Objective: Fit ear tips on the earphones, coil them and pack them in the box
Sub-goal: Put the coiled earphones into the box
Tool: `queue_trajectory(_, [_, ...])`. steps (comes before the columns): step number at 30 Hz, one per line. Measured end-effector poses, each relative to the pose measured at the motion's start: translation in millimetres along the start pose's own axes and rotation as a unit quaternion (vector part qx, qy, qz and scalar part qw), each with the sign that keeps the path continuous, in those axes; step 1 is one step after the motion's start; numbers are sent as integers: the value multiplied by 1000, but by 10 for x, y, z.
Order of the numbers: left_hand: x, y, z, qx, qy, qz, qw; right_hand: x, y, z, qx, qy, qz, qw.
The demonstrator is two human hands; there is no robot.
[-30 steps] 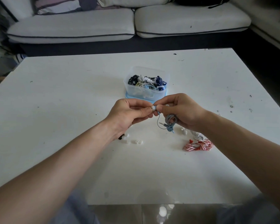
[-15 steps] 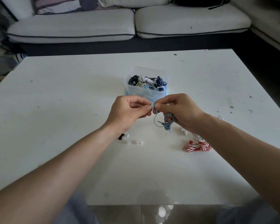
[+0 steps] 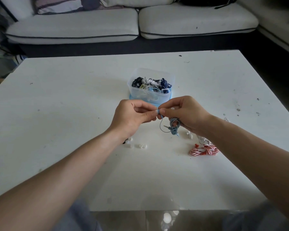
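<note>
Above the table (image 3: 57, 114), both hands pinching pale blue earbud (image 3: 158, 111), grey-blue cable (image 3: 173, 125) coiled in right hand (image 3: 185, 114).

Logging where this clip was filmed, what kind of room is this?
Likely a home living room: a pale cushioned sofa behind a white table, a striped pillow on the sofa.

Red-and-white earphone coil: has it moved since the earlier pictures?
No. The red-and-white coil lies in the same spot on the table, just as far to the near right of the clear box as before.
</note>
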State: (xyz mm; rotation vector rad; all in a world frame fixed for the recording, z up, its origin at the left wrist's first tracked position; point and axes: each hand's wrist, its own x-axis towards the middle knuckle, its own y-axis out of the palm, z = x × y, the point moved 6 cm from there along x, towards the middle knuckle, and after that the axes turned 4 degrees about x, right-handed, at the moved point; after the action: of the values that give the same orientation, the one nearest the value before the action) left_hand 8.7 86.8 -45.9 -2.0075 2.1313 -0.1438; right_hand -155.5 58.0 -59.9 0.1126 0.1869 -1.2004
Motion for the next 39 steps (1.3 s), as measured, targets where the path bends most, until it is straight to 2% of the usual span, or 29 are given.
queue_trajectory(4, [9, -9, 8, -45, -33, 31, 998, 12, -8, 31, 5, -9, 10, 1000])
queue_trajectory(10, [-1, 12, 42, -97, -67, 37, 992, -14, 39, 65, 44, -16, 40, 998])
queue_trajectory(17, [-6, 50, 110, -104, -67, 40, 992, -24, 74, -68, 89, 33, 42, 995])
queue_trajectory(23, [-5, 50, 38, -111, -10, -20, 994, -22, 65, -37, 124, 25, -1, 992])
queue_trajectory(29, [-11, 64, 132, -149, -17, -56, 987, -58, 158, -108, 200, 45, -27, 978])
queue_trajectory(32, [1, 79, 138, -145, -32, -40, 988, -49, 158, -95, 196, 47, -31, 979])
queue_trajectory(35, [-15, 94, 109, -94, -49, -20, 994, -38, 137, -54, 196, 42, -40, 979])
queue_trajectory(39, [-117, 271, 157, -81, -134, 50, 986, -70, 87, -14, 206, 39, -57, 976])
